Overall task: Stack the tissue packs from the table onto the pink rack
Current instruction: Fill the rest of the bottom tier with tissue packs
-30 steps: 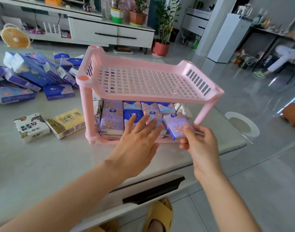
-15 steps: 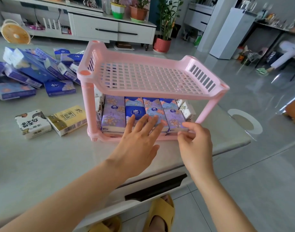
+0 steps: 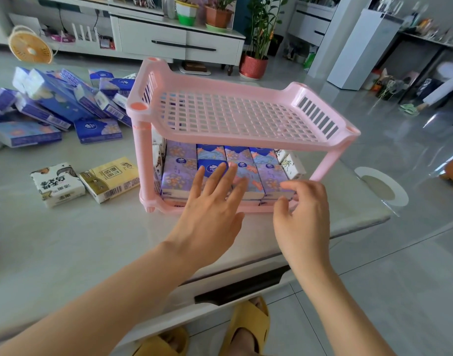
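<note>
Grey table (image 3: 66, 240) carries the pink rack (image 3: 235, 116) at 12 o'clock, where the left hand (image 3: 210, 209) lays straight, spread fingers on the lower-shelf tissue packs (image 3: 179, 168), likely steadying them, while the right hand (image 3: 305, 211) meets the 3 o'clock end pack (image 3: 271, 176) with half-curled fingers, pinch or nudge unclear

pink rack (image 3: 235, 116), purple floral tissue packs (image 3: 178, 173).

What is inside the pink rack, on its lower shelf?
Purple and blue tissue packs fill it, with white packs at both ends. The left hand covers some fronts; whatever lies behind the packs is hidden.
</note>
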Tool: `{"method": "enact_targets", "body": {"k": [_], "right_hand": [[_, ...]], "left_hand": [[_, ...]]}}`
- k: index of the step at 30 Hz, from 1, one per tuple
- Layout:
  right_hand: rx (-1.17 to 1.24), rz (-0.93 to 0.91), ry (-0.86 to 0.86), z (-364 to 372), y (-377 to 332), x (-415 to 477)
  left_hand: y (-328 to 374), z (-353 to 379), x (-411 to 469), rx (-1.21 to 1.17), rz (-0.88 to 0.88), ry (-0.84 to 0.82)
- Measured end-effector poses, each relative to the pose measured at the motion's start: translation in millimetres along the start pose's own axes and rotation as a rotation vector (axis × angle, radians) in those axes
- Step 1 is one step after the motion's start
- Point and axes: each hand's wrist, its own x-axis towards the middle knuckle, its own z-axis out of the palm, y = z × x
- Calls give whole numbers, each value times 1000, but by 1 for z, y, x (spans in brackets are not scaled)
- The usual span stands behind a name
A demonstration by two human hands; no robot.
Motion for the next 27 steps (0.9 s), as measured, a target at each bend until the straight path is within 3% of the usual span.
{"method": "enact_targets", "body": {"k": [5,9,15,22,27], "right_hand": [[-58,-169,-44,14,-7,2],[-129,-174,-89,19,-6,2],[-52,-145,-42,22,-13,22],[-155,-216,-386,46,-5,64],[-319,-315,-472,54,-3,66]], "left_hand": [[-5,-3,-6,15,-106,-52],[-5,-2,-7,-44,-118,-67],[-19,-15,14,-196,-218,-18],[-41,-2,30,-42,-295,-161],[-37,4,30,-1,-300,-221]]}}
